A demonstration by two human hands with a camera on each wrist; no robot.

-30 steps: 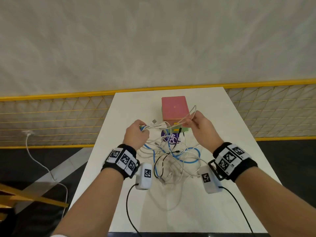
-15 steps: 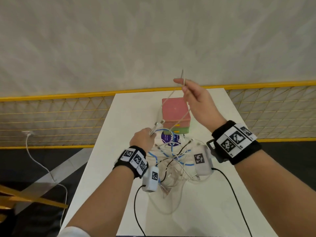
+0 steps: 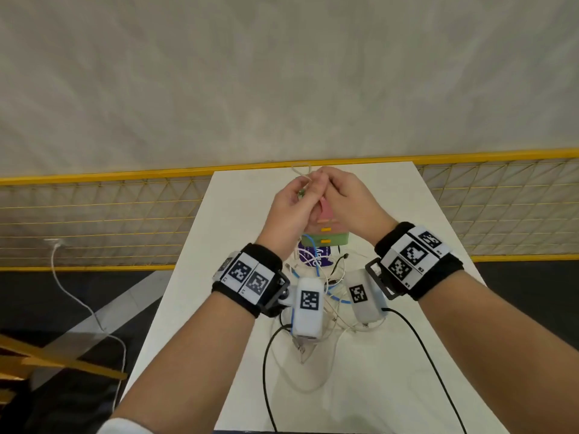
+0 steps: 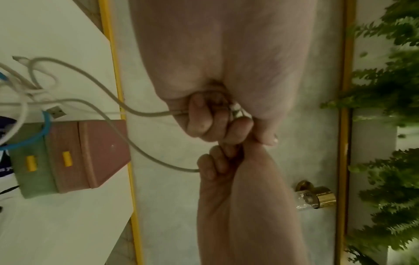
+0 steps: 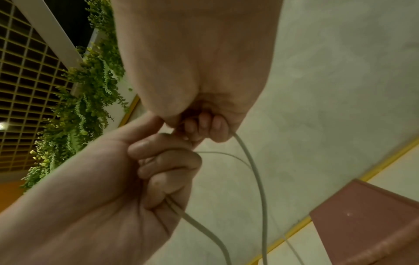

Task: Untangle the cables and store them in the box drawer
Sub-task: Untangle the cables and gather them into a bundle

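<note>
Both hands are raised together over the far end of the white table point(image 3: 238, 214). My left hand point(image 3: 299, 195) curls its fingers round a white cable point(image 3: 300, 171); a small loop of it stands above the knuckles. My right hand point(image 3: 329, 189) touches the left and pinches the same white cable point(image 5: 256, 172), which hangs in two strands toward the table. Below the hands stands the box point(image 3: 332, 236), pink over green with yellow drawer handles, partly hidden. A tangle of white, blue and black cables point(image 3: 319, 274) lies just in front of it.
A purple-printed item point(image 3: 313, 260) lies under the tangle by the box. Black leads point(image 3: 266, 371) from the wrist cameras trail over the table's near part. A yellow mesh fence point(image 3: 94, 220) runs behind the table, and a white cord point(image 3: 78, 296) lies on the dark floor to the left.
My right hand has come down from its high pull and my left hand has risen from the tangle. The two now meet above the box with the white cable gathered between them.
</note>
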